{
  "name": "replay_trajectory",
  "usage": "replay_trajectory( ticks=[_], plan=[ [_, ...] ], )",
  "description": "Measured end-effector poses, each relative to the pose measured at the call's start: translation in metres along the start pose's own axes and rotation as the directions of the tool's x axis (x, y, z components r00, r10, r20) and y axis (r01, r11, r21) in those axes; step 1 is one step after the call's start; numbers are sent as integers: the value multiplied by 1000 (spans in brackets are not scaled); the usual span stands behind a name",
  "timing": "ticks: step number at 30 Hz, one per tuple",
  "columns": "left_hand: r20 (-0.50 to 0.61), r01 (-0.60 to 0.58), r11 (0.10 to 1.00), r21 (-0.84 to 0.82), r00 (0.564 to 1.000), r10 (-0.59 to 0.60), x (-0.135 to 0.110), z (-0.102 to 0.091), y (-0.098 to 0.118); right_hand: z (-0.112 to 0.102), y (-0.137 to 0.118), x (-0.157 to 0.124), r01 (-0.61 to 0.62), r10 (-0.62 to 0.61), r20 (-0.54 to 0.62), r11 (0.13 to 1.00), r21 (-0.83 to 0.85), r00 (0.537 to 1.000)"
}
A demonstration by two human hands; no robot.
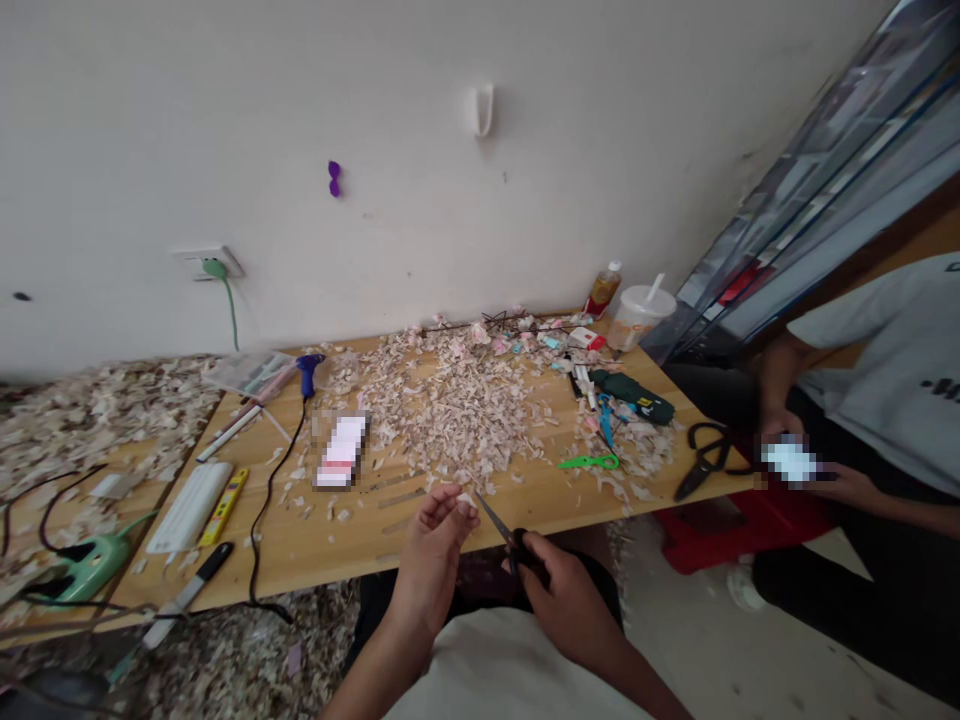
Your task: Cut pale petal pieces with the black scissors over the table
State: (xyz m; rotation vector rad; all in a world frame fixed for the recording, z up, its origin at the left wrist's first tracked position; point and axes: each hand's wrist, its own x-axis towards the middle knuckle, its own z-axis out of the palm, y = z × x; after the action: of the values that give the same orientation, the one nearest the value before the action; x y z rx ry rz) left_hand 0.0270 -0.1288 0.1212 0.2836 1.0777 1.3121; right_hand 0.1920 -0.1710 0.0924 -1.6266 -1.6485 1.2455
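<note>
Near the front edge of the wooden table (360,540), my left hand (441,530) is closed in a pinch on a small pale shell-like piece (466,500). My right hand (559,590) is wrapped round the dark handles of a pair of scissors (496,520). The blades point up and left, with their tips beside the pale piece; whether they touch it I cannot tell. Beyond both hands lies a wide spread of pale flakes (465,410). Green scissors (590,462) rest on the table, right of the flakes.
Black scissors (709,460), a dark green pouch (634,395) and a lidded cup (639,318) lie or stand at right. To the left are a phone (343,452), a blue glue gun (307,372), a yellow box cutter (223,508) and glue sticks (189,508). Another person (885,380) sits at right.
</note>
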Motion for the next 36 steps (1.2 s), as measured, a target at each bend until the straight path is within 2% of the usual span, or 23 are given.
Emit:
replay_trajectory(
  ticks=[8,14,19,23,26,28,31,33,36],
  plan=[
    [54,18,999,-51,998,-15,3,-2,-5,5,0,-2,14,-14,51,1000,-14,999],
    [78,65,998,-7,995,-64,2,0,-6,3,-1,0,35,-35,39,999,4,999],
    [63,101,995,3,993,-101,3,-2,-7,-1,-5,1,16,-16,68,1000,-2,998],
    [38,90,996,10,995,-90,3,-2,-6,-1,-1,2,7,-7,36,1000,1,999],
    [35,56,998,33,998,-57,3,-3,-7,2,5,1,16,-16,-7,999,-29,1000],
    [57,0,994,107,998,-6,3,-4,-7,5,7,0,35,-37,-23,996,-79,999],
    [117,-127,960,250,988,101,4,-7,-7,6,6,-2,51,-49,16,991,-121,999],
    [137,-209,932,297,975,175,5,-10,-7,3,3,-3,41,-35,61,993,-110,998],
    [140,-277,898,343,960,243,6,-15,-7,0,-1,-1,34,-27,63,994,-107,998]
  ],
)
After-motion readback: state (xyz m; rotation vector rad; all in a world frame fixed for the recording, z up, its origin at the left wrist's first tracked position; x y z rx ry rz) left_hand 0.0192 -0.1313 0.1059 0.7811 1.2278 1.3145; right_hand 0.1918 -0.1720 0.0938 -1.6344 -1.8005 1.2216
